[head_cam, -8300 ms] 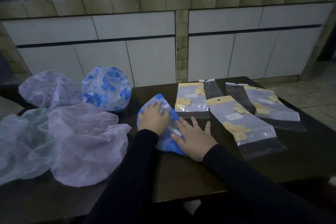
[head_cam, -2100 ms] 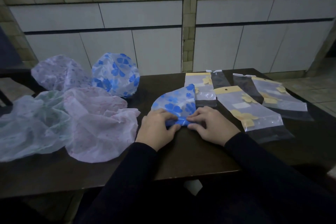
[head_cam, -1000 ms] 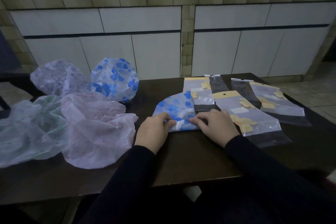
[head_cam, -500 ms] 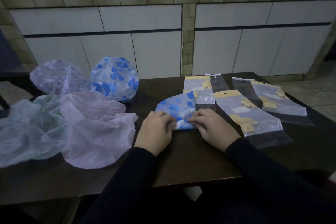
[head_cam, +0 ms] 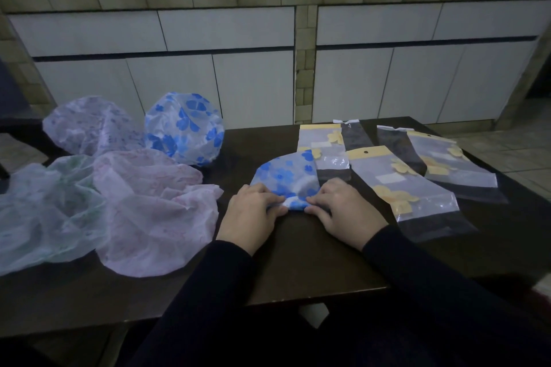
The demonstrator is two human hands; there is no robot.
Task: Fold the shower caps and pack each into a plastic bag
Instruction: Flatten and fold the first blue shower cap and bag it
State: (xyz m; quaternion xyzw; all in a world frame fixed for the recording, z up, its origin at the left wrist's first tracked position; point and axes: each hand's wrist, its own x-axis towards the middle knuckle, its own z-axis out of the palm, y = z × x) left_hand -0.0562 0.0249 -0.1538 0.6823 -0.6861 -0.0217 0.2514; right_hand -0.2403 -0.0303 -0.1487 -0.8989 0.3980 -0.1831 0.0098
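We've got the blue-flower cap [head_cam: 286,177] flat on the table [head_cam: 298,262] w/ both hands pinching its near edge — left hand [head_cam: 250,214] & right hand [head_cam: 343,208] — and the nearest bag [head_cam: 399,185] lies just right, closer to the right hand.

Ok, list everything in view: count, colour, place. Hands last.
folded cap: one, blue flowers on white, table centre, partly over one bag.
blue cap: one, puffed up, back left.
pale caps: three; lilac back left, pink left front, green far left.
bags: three printed, clear with yellow tops and flowers, on the right; nearest, middle, far.
plain clear bags: two, behind them; and.
table: one, dark brown.
cabinets: white, behind.
left hand: pinches the folded cap's near edge.
right hand: pinches it too.
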